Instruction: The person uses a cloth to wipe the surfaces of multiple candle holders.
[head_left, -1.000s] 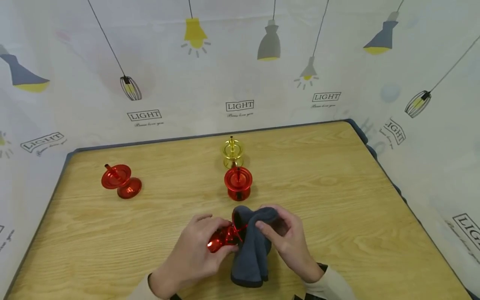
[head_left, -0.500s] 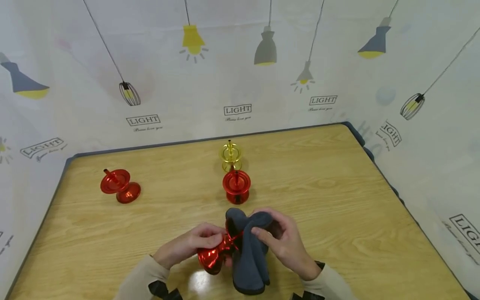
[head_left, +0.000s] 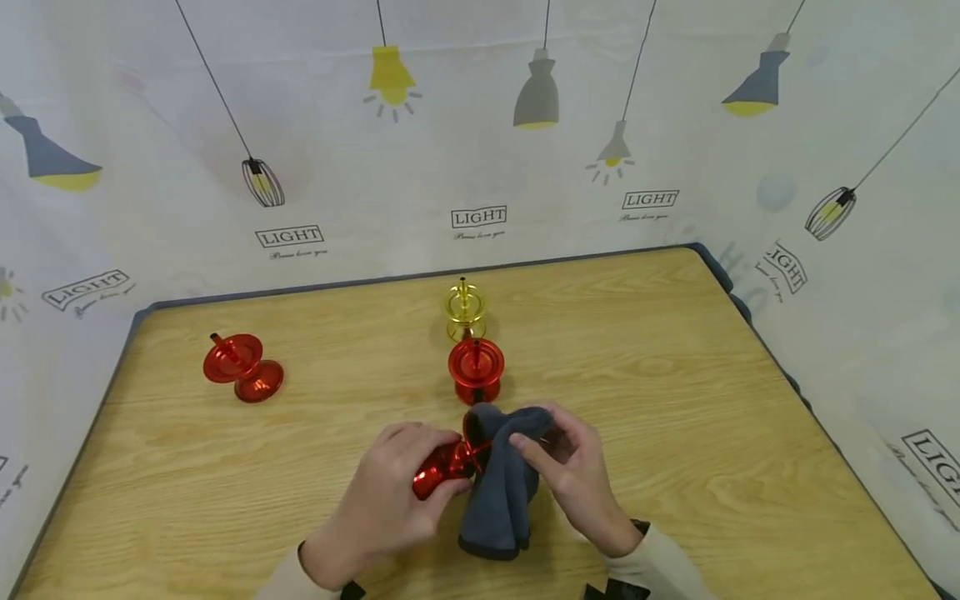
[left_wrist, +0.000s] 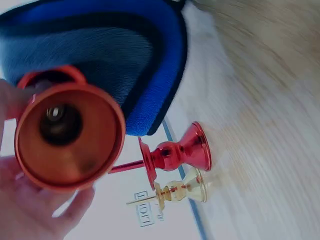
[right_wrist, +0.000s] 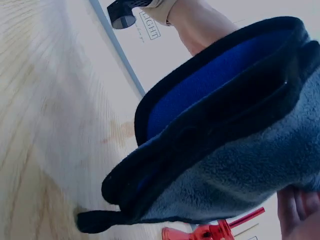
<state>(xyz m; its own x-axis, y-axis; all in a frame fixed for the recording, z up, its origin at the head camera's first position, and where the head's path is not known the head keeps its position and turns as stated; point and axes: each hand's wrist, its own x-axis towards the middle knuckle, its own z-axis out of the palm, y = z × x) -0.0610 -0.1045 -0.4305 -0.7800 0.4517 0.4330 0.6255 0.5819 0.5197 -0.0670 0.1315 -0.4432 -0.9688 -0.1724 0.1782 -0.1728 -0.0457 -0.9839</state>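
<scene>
My left hand [head_left: 397,479] grips a shiny red candle holder [head_left: 442,468] by its stem and foot, lying on its side in the air. The left wrist view looks straight into the hollow underside of its foot [left_wrist: 70,135]. My right hand [head_left: 577,467] pinches a folded grey-blue cloth [head_left: 498,492] with a dark border and bright blue reverse [right_wrist: 210,75]. The cloth wraps over the holder's dish, hiding much of it and the spike. Loose cloth hangs down between the hands, over the wooden table [head_left: 712,400].
Behind the hands a red candle holder [head_left: 476,371] stands upright, with a gold one [head_left: 465,308] just beyond it. Another red candle holder [head_left: 243,367] stands at the left, its dish leaning over its foot. A pale printed curtain [head_left: 420,167] borders the table's back and sides.
My left hand has turned the red candle holder back and forth, its foot swinging toward me half a second ago and now back up. My right hand keeps pinching the cloth against the dish.
</scene>
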